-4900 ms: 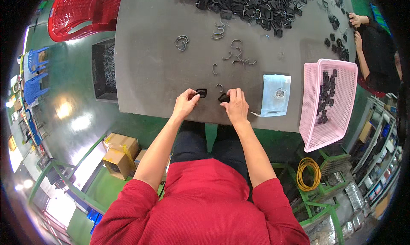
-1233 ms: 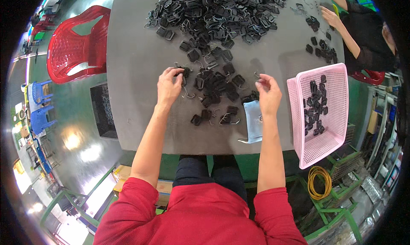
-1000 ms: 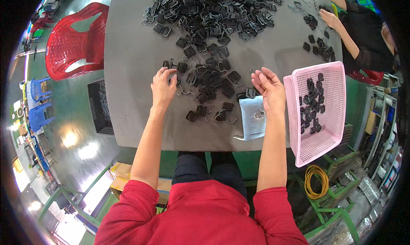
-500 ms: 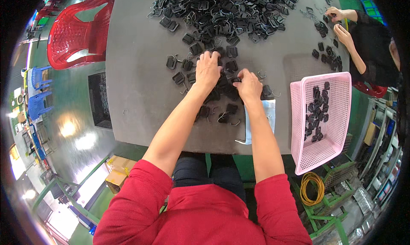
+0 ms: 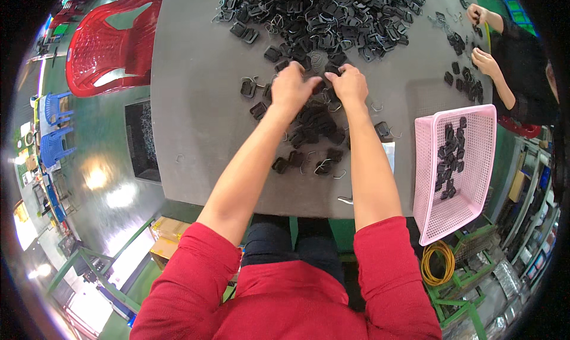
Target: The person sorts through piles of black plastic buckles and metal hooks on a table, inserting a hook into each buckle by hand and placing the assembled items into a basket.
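Small black plastic buckle-like pieces with bent metal wire hooks lie heaped (image 5: 320,19) at the far side of the grey table (image 5: 202,144). A smaller cluster of the same pieces (image 5: 314,123) sits nearer me, between my forearms. My left hand (image 5: 290,89) reaches over pieces at the near edge of the heap, its thumb spread away from its bent fingers; the fingertips are partly hidden. Close beside it on the right, my right hand (image 5: 350,86) has its thumb and fingers closed on a black buckle (image 5: 333,69). Several loose pieces (image 5: 248,88) lie around both hands.
A pink perforated basket (image 5: 423,180) holding black pieces stands at the table's right edge. A pale blue sheet (image 5: 389,153) is mostly under my right forearm. At the far right a co-worker's hands (image 5: 484,61) handle similar pieces. A red chair (image 5: 113,49) stands left.
Both my hands have moved away from me toward the large heap; the right hand came from beside the near cluster. The view has shifted slightly. The co-worker's hands have moved a little.
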